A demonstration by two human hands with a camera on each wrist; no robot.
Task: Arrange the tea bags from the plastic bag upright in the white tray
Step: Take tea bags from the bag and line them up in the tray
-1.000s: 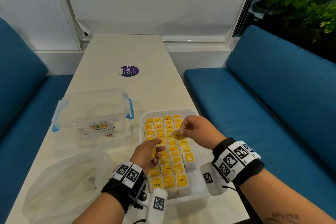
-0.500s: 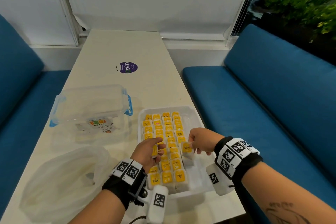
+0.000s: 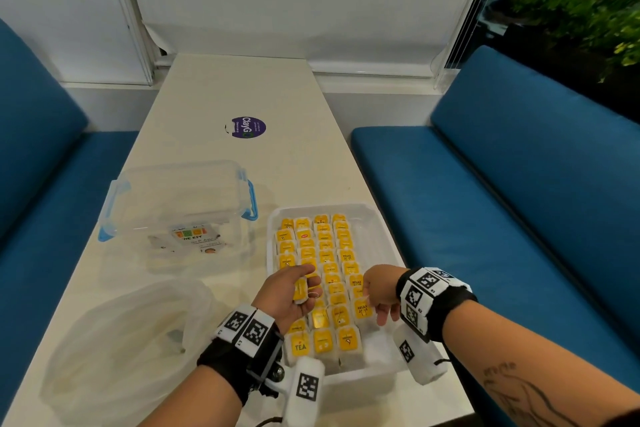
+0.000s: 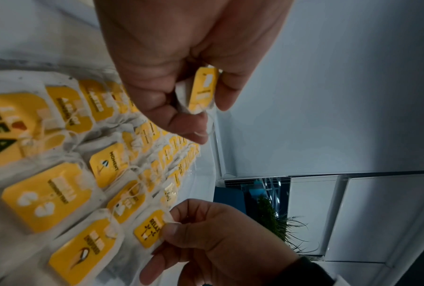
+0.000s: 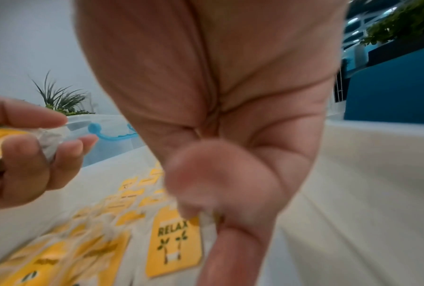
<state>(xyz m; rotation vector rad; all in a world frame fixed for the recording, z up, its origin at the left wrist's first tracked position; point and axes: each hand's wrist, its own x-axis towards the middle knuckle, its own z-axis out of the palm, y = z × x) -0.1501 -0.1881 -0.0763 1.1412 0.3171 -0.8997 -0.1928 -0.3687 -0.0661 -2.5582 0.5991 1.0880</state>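
The white tray (image 3: 372,218) on the table's near right holds several rows of tea bags with yellow tags (image 3: 325,246). My left hand (image 3: 294,295) hovers over the tray's left column and holds a yellow-tagged tea bag (image 3: 300,289) between thumb and curled fingers; the same tea bag (image 4: 203,91) shows in the left wrist view. My right hand (image 3: 379,291) reaches down at the right column and pinches the top of a "RELAX" tea bag (image 3: 363,309), which stands in the row (image 5: 174,245). The crumpled plastic bag (image 3: 117,350) lies at the near left.
A clear lidded box with blue clips (image 3: 176,215) stands left of the tray. A purple round sticker (image 3: 248,127) lies mid-table. Blue bench seats (image 3: 485,218) run along both sides, and the table's near edge is close behind the tray.
My right hand has come from the tray's middle toward me along the right column with a tea bag and lowered it into the row. My left hand has stayed, still holding its bag.
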